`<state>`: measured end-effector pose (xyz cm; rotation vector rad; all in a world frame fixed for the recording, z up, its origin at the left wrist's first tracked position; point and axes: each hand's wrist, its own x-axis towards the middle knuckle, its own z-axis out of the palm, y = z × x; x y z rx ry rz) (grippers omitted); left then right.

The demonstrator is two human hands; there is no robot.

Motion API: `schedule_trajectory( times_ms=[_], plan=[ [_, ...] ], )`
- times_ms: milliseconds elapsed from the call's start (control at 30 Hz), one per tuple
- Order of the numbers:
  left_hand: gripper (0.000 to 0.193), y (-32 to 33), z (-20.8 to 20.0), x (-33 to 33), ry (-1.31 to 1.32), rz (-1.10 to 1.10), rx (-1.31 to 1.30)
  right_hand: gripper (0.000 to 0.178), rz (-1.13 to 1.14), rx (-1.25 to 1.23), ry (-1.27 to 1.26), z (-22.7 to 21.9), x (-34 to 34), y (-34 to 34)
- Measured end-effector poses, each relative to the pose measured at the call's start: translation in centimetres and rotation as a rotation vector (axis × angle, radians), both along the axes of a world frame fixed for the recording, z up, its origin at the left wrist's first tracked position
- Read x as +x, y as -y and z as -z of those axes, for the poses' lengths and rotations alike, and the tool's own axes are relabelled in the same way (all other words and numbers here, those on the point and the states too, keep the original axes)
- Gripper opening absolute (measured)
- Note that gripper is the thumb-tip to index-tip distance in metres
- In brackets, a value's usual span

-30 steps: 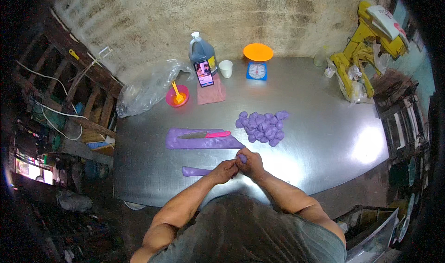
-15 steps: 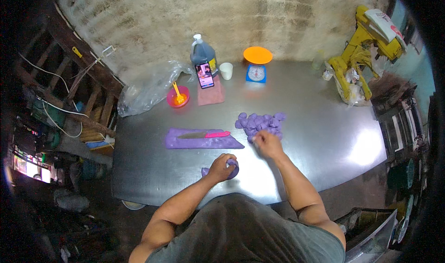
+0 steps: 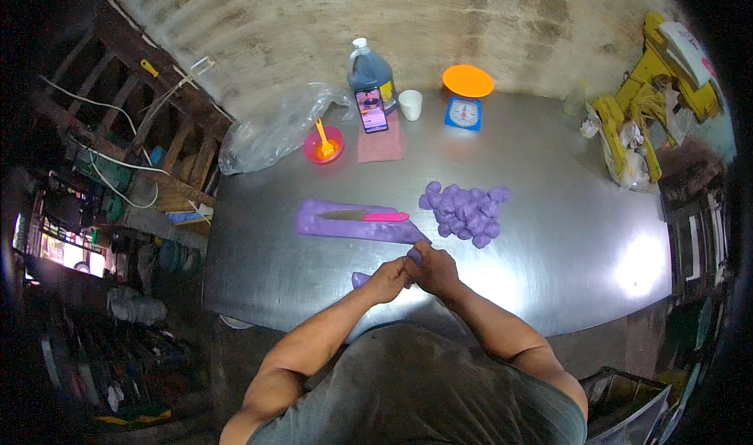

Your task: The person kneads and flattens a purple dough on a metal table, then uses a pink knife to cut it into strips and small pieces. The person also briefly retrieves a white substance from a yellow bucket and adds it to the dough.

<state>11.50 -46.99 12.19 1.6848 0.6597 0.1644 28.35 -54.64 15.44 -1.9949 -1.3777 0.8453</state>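
My left hand [image 3: 388, 280] and my right hand [image 3: 433, 269] meet at the near side of the metal table, both closed around a lump of purple dough [image 3: 414, 254] that shows only in part between the fingers. A smaller purple dough piece [image 3: 360, 279] lies on the table by my left hand. Just beyond stretches a long purple dough slab [image 3: 314, 224], with a pink-handled knife [image 3: 384, 217] resting flat on top. Beyond my right hand sits a pile of small purple dough balls [image 3: 468, 210].
Along the back stand a large jug [image 3: 369, 72], a phone [image 3: 371, 110] leaning on it, a white cup [image 3: 410, 105] and an orange-topped scale [image 3: 464, 113]. A pink bowl [image 3: 312, 145] with a yellow brush and a clear plastic bag [image 3: 263, 143] are at left. Yellow machinery [image 3: 620, 135] stands at right.
My right hand has come back from the dough-ball pile to my left hand, and both now grip the dough lump. The view has shifted, so table items appear farther right.
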Motion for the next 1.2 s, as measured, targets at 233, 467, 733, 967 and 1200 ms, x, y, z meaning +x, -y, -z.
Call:
schedule_trajectory(
  times_ms=[233,467,733,967,1200],
  plan=[
    [0.035,-1.2,-5.6,-0.1,-0.073,0.048,-0.042,0.028,0.112,0.367,-0.108,1.5,0.7,-3.3],
    [0.03,-4.3,-10.6,-3.7,-0.014,0.13,0.341,0.079,0.158,0.346,0.342,4.2,4.7,-5.7],
    [0.031,-3.3,-10.9,-3.5,0.174,-0.483,-0.432,0.133,-0.392,0.279,-1.804,-8.5,3.5,-4.7],
    [0.03,-2.1,-6.7,-2.2,0.426,0.078,-0.368,0.131,-0.349,-0.051,-1.25,-5.3,-0.4,-3.5],
    [0.034,-0.9,-9.5,-4.3,0.111,-0.151,0.137,0.091,0.194,-0.082,-0.8,-4.2,2.7,-1.8]
  ],
)
